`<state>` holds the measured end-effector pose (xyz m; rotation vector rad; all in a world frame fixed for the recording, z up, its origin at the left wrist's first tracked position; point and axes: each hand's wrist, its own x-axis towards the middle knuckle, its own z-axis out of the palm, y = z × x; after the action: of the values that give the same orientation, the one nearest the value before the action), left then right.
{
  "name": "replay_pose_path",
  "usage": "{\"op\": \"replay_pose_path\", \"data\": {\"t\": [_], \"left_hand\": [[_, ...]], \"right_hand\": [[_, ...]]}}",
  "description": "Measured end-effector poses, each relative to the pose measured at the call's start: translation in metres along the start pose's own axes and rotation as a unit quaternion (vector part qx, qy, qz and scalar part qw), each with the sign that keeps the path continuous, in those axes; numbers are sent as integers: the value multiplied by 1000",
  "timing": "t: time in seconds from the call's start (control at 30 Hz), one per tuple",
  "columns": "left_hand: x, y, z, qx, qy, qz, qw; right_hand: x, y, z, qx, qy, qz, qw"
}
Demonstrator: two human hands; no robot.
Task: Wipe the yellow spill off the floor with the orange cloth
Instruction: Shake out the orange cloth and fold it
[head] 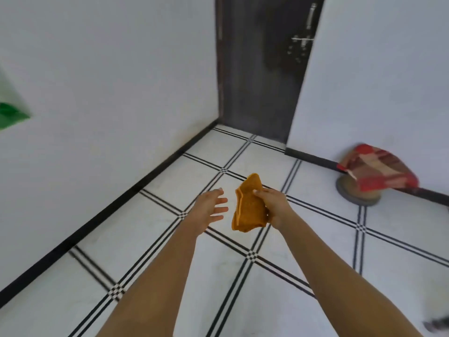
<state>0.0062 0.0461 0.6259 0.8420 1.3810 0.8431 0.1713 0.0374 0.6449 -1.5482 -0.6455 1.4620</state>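
My right hand (273,205) grips a folded orange cloth (247,205), held upright in the air above the floor (170,239). Just to the left of the cloth, my left hand (211,209) is held out with straight, spread fingers and touches nothing. A small gap separates its fingertips from the cloth. No yellow spill shows on the white tiles with black line patterns.
White walls meet at a dark door (262,69) ahead. A red patterned cloth (379,171) drapes over a round stool-like object (357,193) against the right wall. Something green (12,115) sticks out at the left edge. A black skirting runs along the left wall.
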Motion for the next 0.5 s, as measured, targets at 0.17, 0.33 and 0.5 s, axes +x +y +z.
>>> {"op": "replay_pose_path", "data": {"t": [0.17,0.33,0.5], "left_hand": [[55,20,94,33,-88,-11,995],[124,39,180,48,-170,-11,984],[206,74,252,68,-207,-21,976]], "right_hand": [[39,-27,-78,44,66,-5,997],[100,-58,-145,67,127,-7,990],[173,-102,-193,88,175,-10,981]]}}
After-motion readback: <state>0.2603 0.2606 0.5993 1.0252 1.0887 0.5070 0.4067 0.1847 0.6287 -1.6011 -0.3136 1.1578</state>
